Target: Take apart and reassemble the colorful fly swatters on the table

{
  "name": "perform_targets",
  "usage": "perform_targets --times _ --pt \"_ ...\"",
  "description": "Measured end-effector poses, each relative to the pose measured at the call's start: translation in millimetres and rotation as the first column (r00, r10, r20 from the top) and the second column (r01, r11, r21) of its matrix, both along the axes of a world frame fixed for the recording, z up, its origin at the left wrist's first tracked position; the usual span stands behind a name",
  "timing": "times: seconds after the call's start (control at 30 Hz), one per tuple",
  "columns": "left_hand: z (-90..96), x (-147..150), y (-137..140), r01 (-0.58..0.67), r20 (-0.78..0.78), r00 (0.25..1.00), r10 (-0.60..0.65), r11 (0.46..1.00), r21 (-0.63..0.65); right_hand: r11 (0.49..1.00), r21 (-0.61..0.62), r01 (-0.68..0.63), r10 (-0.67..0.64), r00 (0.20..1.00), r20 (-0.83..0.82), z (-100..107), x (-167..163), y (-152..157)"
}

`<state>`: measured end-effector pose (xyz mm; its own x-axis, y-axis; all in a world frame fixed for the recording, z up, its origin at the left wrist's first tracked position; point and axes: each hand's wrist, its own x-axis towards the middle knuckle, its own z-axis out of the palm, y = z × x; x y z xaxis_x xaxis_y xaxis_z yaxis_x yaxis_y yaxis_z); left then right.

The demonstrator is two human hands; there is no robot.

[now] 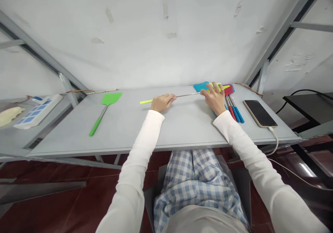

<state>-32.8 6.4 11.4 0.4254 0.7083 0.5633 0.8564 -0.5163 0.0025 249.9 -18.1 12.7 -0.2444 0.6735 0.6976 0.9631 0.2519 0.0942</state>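
Observation:
A yellow fly swatter with a thin metal rod [187,94] lies crosswise between my hands, its rod drawn out long. My left hand [161,103] is closed around the yellow handle near the rod. At the other end, my right hand [214,98] grips the rod by the yellow head, partly covering that head. Beneath and beside my right hand are other swatters: a blue head [201,86], a red head [229,89], and red and blue handles [238,114]. Off to the left rests a green fly swatter [110,98], its handle pointing toward me.
A phone [260,113] with a white charging cable [275,139] lies at the right of the grey tabletop [125,139]. On the far left sits a white power strip [38,111]. The wall rises behind the table, with metal frame posts at both sides.

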Motion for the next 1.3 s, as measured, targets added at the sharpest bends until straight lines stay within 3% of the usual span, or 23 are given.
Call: perform_targets --times 0.13,0.27,0.4,0.57,0.9,1.13,1.3 --pt "-6.2 17.1 0.4 0.068 0.042 0.997 -0.071 0.995 0.075 0.998 0.041 -0.045 0.044 0.998 0.041 -4.8 -9.9 -1.2" --pt "-12.0 36.6 -2.2 0.194 -0.034 0.981 -0.192 0.977 0.089 0.974 -0.125 -0.187 0.213 0.946 0.245 -4.6 -18.9 -5.6" --pt "-10.1 32.9 0.4 0.227 -0.102 0.971 -0.217 0.968 0.105 0.973 -0.202 -0.114 0.17 0.943 0.285 1.8 -17.5 -6.9" --pt "-4.6 19.1 4.1 0.178 -0.097 0.981 -0.166 0.975 0.13 0.981 -0.192 -0.012 0.064 0.962 0.266 7.1 -14.1 -3.7" --pt "-4.4 2.8 8.3 0.151 -0.032 0.988 -0.149 0.987 0.053 0.988 -0.156 -0.016 0.054 0.97 0.237 2.9 -4.7 3.8" --pt "-11.5 19.9 3.5 0.201 -0.05 0.979 -0.197 0.975 0.098 0.954 -0.174 -0.244 0.285 0.919 0.273 -3.8 -26.5 -4.6" --pt "-7.2 29.6 2.5 0.232 -0.084 0.971 -0.225 0.968 0.096 0.959 -0.112 -0.261 0.282 0.917 0.283 3.0 -20.5 -3.0"
